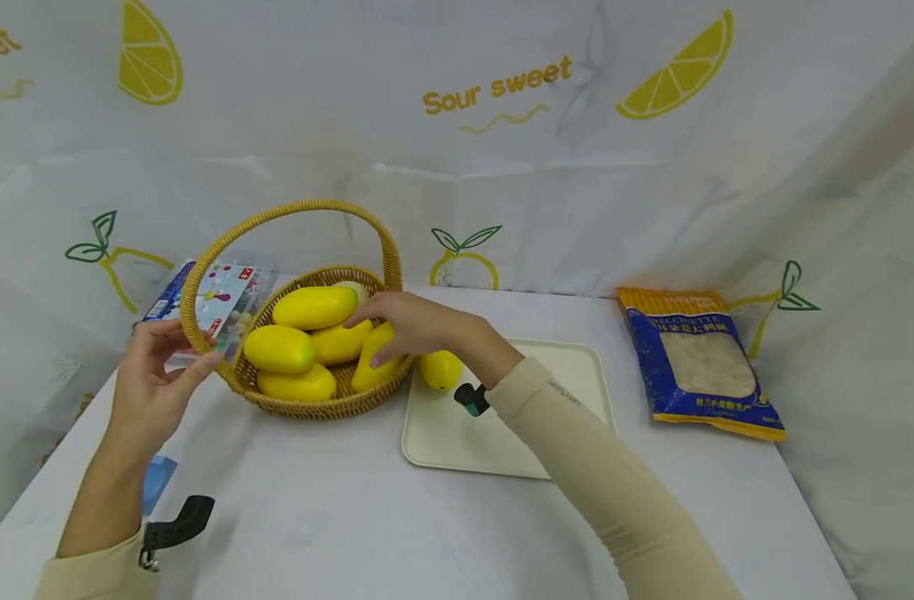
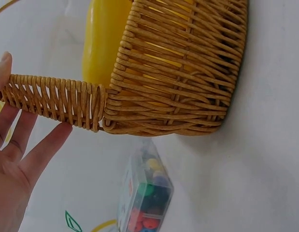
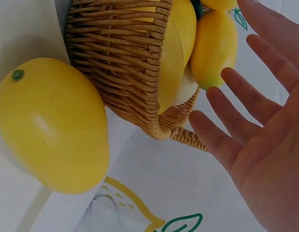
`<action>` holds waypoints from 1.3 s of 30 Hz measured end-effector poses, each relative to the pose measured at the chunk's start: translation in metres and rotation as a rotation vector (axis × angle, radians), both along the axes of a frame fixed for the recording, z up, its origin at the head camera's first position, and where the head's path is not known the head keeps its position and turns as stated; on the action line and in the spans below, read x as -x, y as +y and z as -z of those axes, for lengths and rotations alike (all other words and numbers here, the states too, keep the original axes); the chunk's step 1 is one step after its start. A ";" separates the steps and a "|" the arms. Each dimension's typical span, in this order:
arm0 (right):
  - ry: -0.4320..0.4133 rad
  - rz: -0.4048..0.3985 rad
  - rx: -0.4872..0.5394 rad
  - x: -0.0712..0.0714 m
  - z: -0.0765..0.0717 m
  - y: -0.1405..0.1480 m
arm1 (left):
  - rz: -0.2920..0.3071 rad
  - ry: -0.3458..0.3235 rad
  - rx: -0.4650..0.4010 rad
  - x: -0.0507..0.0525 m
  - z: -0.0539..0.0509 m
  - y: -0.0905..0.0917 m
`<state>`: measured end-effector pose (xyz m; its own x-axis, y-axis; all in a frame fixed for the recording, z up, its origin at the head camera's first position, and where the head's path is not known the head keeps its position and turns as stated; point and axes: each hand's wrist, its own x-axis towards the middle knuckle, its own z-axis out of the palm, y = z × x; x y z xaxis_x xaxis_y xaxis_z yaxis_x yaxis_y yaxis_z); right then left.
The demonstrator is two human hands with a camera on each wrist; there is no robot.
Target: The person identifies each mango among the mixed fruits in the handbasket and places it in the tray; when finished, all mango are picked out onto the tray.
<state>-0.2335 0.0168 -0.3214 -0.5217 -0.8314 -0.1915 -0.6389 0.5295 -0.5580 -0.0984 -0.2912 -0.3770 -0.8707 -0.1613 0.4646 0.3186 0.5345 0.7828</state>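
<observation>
A wicker basket with a tall arched handle stands left of centre, holding several yellow mango-like fruits and a paler one partly hidden behind them. My left hand grips the handle near its left base; in the left wrist view, the thumb and fingers of the hand lie on opposite sides of the wicker. Over the basket's right side hovers my right hand, fingers spread, holding nothing, as the right wrist view also shows the hand. One yellow fruit lies on the cream tray, beside the basket.
Behind the basket's left side is a clear plastic box with coloured pieces. A blue and yellow food bag lies at the right. A light blue object is partly hidden by my left forearm. A printed curtain hangs behind the table.
</observation>
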 end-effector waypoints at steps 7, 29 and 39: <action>-0.042 -0.017 -0.058 0.003 0.012 -0.006 | -0.013 -0.014 -0.005 0.000 0.000 0.000; -0.005 -0.072 -0.159 0.011 0.026 -0.008 | 0.001 -0.006 -0.018 0.001 0.000 0.000; 0.012 -0.083 -0.186 0.012 0.026 -0.010 | 0.001 0.000 -0.014 0.001 -0.001 0.001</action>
